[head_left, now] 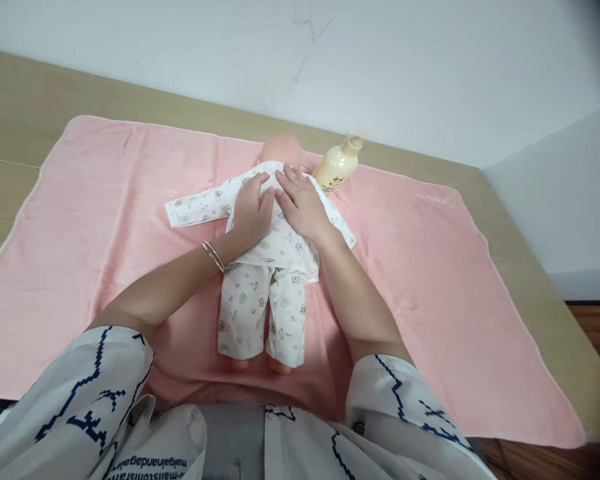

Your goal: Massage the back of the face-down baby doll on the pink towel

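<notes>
A baby doll (263,301) in white printed pyjamas lies on its back on a pink towel (95,220), its bald head (281,149) pointing away from me. My left hand (251,208) rests flat on the doll's chest, fingers stretched out. Beside it, my right hand (301,202) also lies flat on the chest, fingers extended toward the collar. The two hands touch at the fingertips. Thin bangles (213,255) circle my left wrist. One doll sleeve (196,207) stretches out to the left.
A cream pump bottle (337,167) lies on the towel just right of the doll's head. The towel covers a wooden table (15,107) that stands against a white wall. The table's right edge drops to a wooden floor (597,333).
</notes>
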A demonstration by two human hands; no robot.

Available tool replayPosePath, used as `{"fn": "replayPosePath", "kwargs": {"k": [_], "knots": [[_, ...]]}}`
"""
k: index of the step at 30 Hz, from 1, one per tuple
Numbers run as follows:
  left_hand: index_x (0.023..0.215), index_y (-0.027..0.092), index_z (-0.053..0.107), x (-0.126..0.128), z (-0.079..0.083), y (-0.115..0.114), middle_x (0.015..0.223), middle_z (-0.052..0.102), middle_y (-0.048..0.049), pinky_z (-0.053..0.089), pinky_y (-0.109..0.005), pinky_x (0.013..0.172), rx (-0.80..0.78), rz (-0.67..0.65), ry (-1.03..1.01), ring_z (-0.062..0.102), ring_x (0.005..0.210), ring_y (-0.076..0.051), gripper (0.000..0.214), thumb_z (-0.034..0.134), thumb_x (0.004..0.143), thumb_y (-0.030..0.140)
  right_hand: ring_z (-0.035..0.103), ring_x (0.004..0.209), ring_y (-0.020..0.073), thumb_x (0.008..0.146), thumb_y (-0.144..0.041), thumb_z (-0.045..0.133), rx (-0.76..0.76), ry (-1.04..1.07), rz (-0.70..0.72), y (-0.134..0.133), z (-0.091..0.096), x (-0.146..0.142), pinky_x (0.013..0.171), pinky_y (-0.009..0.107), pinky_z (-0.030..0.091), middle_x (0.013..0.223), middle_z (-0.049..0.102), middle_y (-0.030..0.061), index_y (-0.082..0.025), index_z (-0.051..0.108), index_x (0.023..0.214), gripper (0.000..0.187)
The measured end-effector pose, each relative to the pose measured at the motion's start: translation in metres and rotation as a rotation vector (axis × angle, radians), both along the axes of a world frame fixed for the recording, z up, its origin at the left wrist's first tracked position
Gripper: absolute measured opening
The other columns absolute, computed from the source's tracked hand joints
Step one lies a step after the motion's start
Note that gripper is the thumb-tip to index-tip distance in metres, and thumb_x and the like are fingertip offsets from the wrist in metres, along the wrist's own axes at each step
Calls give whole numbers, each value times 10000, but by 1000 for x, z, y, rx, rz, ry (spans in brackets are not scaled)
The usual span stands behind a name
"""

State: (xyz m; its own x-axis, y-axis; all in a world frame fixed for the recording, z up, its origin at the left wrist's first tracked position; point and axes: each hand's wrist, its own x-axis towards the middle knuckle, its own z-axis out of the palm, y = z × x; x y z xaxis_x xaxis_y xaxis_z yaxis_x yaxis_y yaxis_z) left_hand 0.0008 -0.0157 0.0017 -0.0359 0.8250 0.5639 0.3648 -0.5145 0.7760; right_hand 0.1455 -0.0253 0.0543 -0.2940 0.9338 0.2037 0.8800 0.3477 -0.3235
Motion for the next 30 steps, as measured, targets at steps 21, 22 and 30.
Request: {"fn": "replayPosePath", "kwargs": {"k": [21,22,30], "knots": [[1156,175,651,-7,-7,6,1306,657,-145,388,-526,1171,106,-32,302,560,1285,-301,337,412,976,331,454,1432,355,1024,-323,297,54,-86,-107,-11,3,-6,1143,552,408,1514,520,202,-91,461,1488,544],[1104,170,659,-7,-5,3,1243,671,-151,429,-510,1125,121,-16,312,583,1223,-298,313,414,966,306,521,1364,371,1025,-309,293,51,-114,-133,-18,8,-11,1084,543,461,1443,580,217,-87,498,1453,524],[1254,197,611,-5,-13,10,1426,582,-152,302,-547,1223,12,42,220,470,1390,-333,391,518,944,416,552,1319,411,1027,-359,327,17,-139,-203,-23,9,-16,1037,573,489,1419,586,242,-79,500,1449,535]]}}
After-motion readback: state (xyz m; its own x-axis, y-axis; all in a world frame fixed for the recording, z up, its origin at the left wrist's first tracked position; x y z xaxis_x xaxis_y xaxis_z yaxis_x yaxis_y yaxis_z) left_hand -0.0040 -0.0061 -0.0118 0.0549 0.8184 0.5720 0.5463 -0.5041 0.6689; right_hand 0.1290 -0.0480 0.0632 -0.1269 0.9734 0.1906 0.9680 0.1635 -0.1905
